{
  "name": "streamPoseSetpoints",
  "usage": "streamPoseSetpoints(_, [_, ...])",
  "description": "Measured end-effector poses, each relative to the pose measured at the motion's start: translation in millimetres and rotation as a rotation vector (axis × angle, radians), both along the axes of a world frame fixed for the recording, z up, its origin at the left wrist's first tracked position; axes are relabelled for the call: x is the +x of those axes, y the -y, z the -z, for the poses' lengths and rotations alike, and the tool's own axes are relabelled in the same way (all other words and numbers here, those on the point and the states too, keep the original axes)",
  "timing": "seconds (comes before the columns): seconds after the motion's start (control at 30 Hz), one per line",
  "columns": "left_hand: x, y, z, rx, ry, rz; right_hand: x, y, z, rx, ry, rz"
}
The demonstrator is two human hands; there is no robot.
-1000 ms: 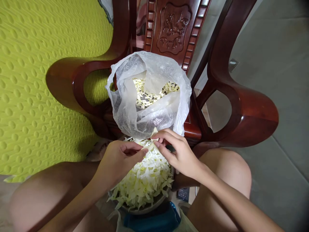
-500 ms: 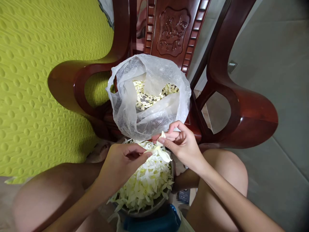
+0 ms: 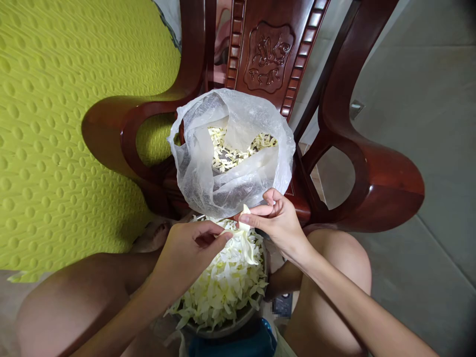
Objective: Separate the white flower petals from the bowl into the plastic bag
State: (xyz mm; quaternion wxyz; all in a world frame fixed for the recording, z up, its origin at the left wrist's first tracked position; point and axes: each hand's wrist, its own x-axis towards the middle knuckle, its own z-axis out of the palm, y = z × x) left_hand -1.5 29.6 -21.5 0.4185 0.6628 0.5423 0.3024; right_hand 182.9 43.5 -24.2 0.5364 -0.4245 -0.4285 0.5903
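A pale cream-white flower [image 3: 246, 244] with long petals is stretched between my two hands. My left hand [image 3: 199, 243] pinches its thin stem end between thumb and forefinger. On the other side, my right hand [image 3: 277, 218] grips one of its petals between thumb and fingers. Right below lies a heap of white-green flowers [image 3: 219, 292] that fills a round metal bowl [image 3: 238, 325] between my knees. Beyond my hands, an opened clear plastic bag [image 3: 245, 191] holds more white flowers [image 3: 225, 156].
The bag stands on the seat of a dark red carved wooden chair [image 3: 269, 57], whose curved armrests [image 3: 394, 188] flank it. A yellow-green dimpled mat [image 3: 55, 148] lies at left. Something blue [image 3: 234, 344] sits under the bowl. A dark object [image 3: 282, 305] lies on the floor.
My right hand has shifted slightly, and the flower's lower petal now hangs further down. Both hands keep hold of the flower. The view has tilted a little.
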Motion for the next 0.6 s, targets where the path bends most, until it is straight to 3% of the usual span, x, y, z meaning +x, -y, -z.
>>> streamPoseSetpoints(0.17, [-2.0, -0.2, -2.0, -0.006, 0.005, 0.023, -6.8, -1.2, 0.6, 0.012, 0.06, 0.046])
streamPoseSetpoints(0.33, [-5.2, -1.9, -7.4, -0.04, 0.179, -0.003, -20.1, 6.2, 2.7, 0.182, 0.06, 0.076])
streamPoseSetpoints(0.6, [-6.3, -3.2, -8.9, -0.066, 0.376, -0.164, -24.2, 1.2, 0.9, 0.159, 0.032, -0.089])
